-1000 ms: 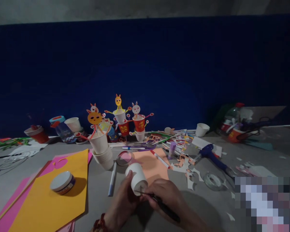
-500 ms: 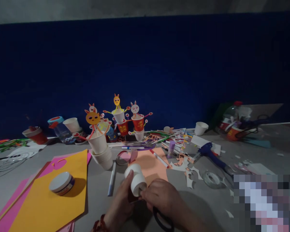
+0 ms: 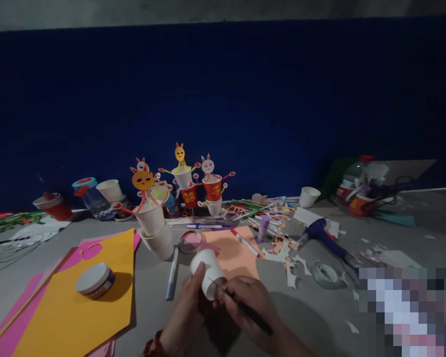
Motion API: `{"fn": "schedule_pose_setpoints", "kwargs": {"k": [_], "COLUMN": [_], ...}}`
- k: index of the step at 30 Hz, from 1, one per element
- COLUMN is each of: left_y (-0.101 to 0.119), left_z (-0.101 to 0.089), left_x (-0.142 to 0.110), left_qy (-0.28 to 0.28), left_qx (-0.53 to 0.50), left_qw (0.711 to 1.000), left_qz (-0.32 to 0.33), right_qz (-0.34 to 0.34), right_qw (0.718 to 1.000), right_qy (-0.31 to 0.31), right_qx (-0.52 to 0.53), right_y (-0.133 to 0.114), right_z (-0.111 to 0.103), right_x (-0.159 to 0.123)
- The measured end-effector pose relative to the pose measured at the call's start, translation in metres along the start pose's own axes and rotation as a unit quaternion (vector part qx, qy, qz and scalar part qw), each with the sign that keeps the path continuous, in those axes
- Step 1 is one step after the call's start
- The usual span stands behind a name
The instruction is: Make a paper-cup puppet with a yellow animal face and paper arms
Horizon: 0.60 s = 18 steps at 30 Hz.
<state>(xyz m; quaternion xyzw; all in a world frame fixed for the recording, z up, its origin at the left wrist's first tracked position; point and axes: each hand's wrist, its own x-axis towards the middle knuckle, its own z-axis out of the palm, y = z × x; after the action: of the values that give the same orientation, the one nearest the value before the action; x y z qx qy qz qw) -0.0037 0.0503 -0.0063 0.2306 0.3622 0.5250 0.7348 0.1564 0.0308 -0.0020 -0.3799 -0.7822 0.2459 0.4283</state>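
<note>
My left hand (image 3: 188, 310) wraps round a white paper cup (image 3: 208, 270) held tilted above the table, with the thumb along its side. In my right hand (image 3: 247, 297) is a pair of scissors (image 3: 254, 317) with dark handles, seen edge-on. Its thin tip shows at the near end of the cup, where my right fingers touch the cup. Whether the blades are apart I cannot tell. Just beyond the cup lie a sheet of peach paper (image 3: 241, 265) and a roll of tape (image 3: 190, 241). A capped marker (image 3: 172, 275) rests to the left.
Paper cup figures with animal faces (image 3: 143, 181) and a cup stack (image 3: 158, 243) stand behind. Orange paper (image 3: 96, 322) bears a white-lidded jar (image 3: 95, 280). To the right are a blue glue gun (image 3: 327, 240), clear tape (image 3: 325, 274) and white scraps (image 3: 292, 275).
The scissors have turned in my right hand, so their handle loop no longer shows and the tip now appears at the cup's end. My left hand keeps hold of the cup.
</note>
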Motion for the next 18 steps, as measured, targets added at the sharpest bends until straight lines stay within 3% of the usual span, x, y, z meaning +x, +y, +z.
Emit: {"fn": "schedule_pose_setpoints", "kwargs": {"k": [4, 10, 13, 16, 18], "left_y": [0.001, 0.011, 0.01, 0.002, -0.004], "left_z": [0.007, 0.01, 0.008, 0.001, -0.004], "left_x": [-0.004, -0.014, -0.012, -0.005, 0.001], "left_qy": [-0.007, 0.02, 0.069, 0.112, 0.095], "left_qx": [0.012, 0.023, 0.036, 0.033, 0.017], "left_qw": [1.0, 0.999, 0.997, 0.993, 0.995], "left_qz": [0.008, 0.012, 0.017, 0.023, 0.02], "right_qz": [0.062, -0.09, -0.156, -0.191, -0.189], "right_qw": [0.993, 0.993, 0.982, 0.974, 0.976], "right_qy": [0.007, 0.046, 0.064, 0.061, 0.044], "right_qx": [0.101, -0.06, -0.088, -0.103, -0.102], "right_y": [-0.006, 0.003, 0.008, 0.008, 0.006], "right_z": [-0.001, 0.005, 0.008, 0.007, 0.005], "right_x": [0.0, 0.001, 0.002, 0.004, 0.005]}}
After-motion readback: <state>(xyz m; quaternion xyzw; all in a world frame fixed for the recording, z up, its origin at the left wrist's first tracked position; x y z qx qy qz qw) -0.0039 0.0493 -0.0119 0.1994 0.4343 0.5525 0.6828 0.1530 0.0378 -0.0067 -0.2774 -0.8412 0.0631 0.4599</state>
